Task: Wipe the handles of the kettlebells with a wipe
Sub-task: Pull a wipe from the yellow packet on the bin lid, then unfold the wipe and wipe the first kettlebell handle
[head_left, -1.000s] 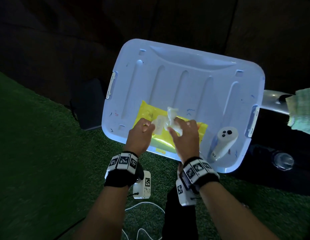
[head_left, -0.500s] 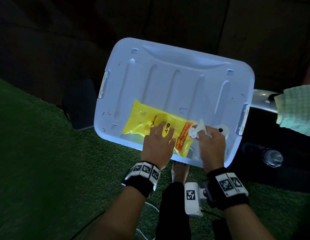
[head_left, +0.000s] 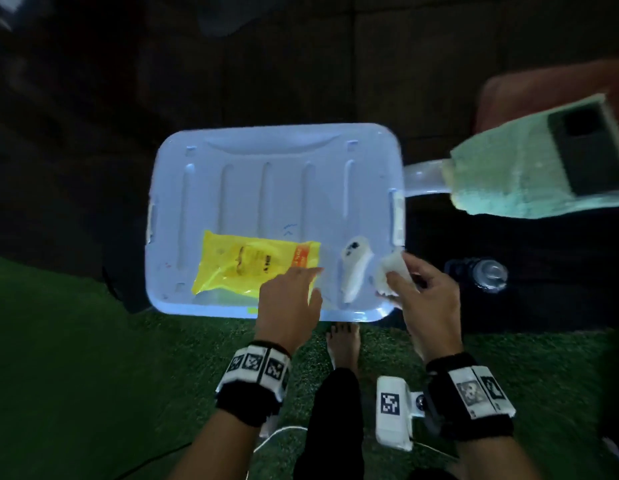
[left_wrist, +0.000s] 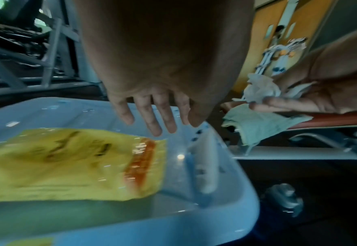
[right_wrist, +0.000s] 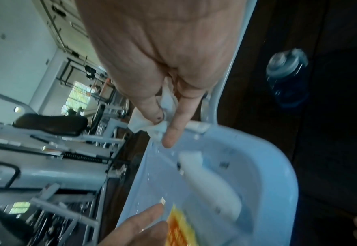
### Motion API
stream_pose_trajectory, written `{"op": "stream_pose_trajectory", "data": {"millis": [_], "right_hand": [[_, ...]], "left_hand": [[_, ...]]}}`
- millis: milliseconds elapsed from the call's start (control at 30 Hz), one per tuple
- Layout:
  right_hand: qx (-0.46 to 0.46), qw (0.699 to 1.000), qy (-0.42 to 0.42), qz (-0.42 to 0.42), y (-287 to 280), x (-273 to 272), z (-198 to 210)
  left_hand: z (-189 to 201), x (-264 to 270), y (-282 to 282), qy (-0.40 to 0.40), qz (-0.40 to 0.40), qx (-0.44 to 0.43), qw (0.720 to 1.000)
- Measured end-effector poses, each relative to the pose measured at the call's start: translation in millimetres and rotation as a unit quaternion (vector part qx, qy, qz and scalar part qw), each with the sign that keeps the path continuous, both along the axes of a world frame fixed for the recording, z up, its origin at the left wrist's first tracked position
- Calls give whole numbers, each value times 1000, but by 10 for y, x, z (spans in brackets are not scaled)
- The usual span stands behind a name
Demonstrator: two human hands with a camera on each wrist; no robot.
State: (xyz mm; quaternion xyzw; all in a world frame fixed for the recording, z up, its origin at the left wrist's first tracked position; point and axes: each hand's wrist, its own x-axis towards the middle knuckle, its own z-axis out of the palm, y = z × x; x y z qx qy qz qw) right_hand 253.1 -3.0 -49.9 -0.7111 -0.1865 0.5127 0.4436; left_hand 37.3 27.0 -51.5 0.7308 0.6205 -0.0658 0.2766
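A crumpled white wipe [head_left: 392,273] [right_wrist: 163,114] [left_wrist: 259,90] is pinched in my right hand [head_left: 422,292] over the right end of a pale blue bin lid [head_left: 266,188]. The yellow wipe packet [head_left: 252,266] [left_wrist: 68,161] lies flat on the lid's near half. My left hand [head_left: 294,299] hovers just right of the packet with its fingers [left_wrist: 152,119] straight and holding nothing. No kettlebell shows in any view.
A white controller [head_left: 353,271] lies on the lid between my hands. A green towel [head_left: 529,168] drapes over a bench at the right. A water bottle [head_left: 488,273] stands on the dark floor beside the lid. Green turf [head_left: 76,375] and my bare foot [head_left: 342,344] lie below.
My right hand pulled the wipe free of the packet and carried it right, past the controller. My left hand let go of the packet and slid right with straight fingers.
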Motion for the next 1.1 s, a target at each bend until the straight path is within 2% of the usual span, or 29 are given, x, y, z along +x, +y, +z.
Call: {"op": "stream_pose_trajectory", "data": {"millis": [67,133,267,433,533,633,767,867,967,1100], "right_hand": [[-2,1000,-4,-28,-307,500,98],[-7,998,-45,-46,-703,1076,182],[-39,986,-132,-94,-1714,2271,287],[-105,954,-206,-190,-3202,3496,263],[-126,930,-205,-279,-3988,4006,18],[-154,895,-228,-350,-4657,4408,-416],[-168,861,-209,-432,-5293,4755,-1076],[-159,834,-203,-488,-5598,4871,-1587],[-120,817,-209,-524,-5766,4941,-2064],[-100,794,-252,-544,-5831,5072,-2574]], "left_hand": [[199,523,-170,-90,-14,-15,996],[297,1126,-433,-135,-30,-45,989],[212,2376,-1129,-165,-106,-127,972],[-143,3810,-2061,-139,-263,-234,926],[-570,4486,-2540,-90,-322,-279,900],[-1161,5109,-2980,-49,-352,-309,882],[-2088,5765,-3453,-22,-407,-308,859],[-2838,6145,-3665,-17,-416,-301,858],[-3439,6495,-3829,-48,-399,-286,870],[-4032,6910,-3959,-168,-359,-314,863]]}}
